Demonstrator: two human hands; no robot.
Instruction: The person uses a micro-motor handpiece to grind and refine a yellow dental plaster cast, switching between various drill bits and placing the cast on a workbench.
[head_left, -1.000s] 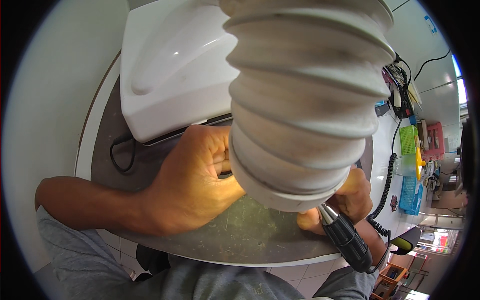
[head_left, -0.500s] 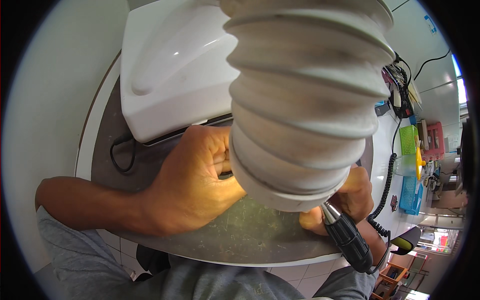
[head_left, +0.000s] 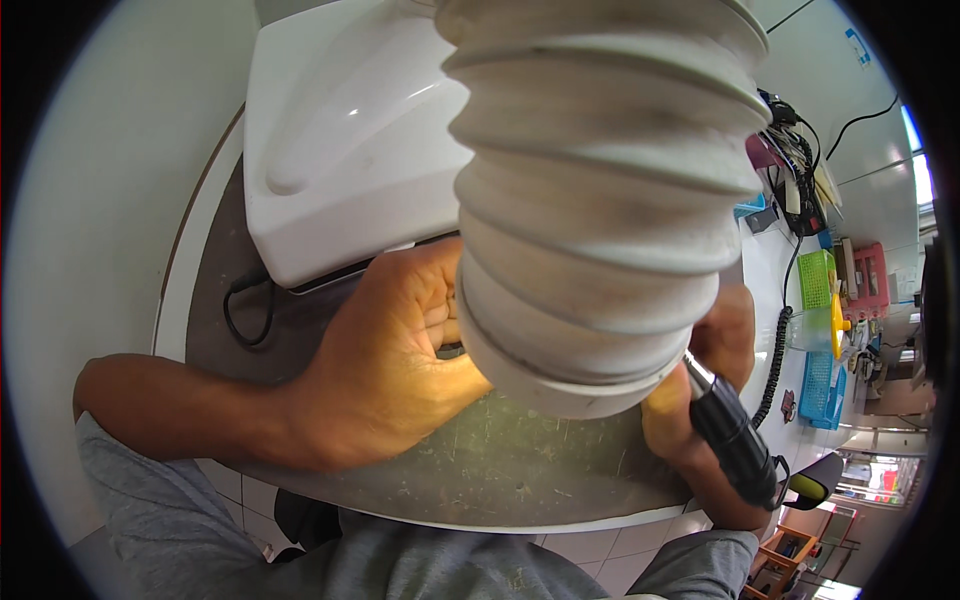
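Note:
My left hand is closed above the grey-brown work surface, its fingers curled. Whatever they pinch is hidden behind the ribbed white hose. To the right, my right hand grips a black rotary handpiece with a silver front end, held like a pen. Its tip disappears behind the hose's lower rim. A cord leaves the handpiece's back end.
A white moulded machine housing stands at the back left, a black cable at its side. At the right lie a coiled black cord, a green basket, a blue basket and a pink basket. The hose blocks the middle.
My right hand has shifted up and to the right with the handpiece, which now sits farther right. My left hand has barely moved.

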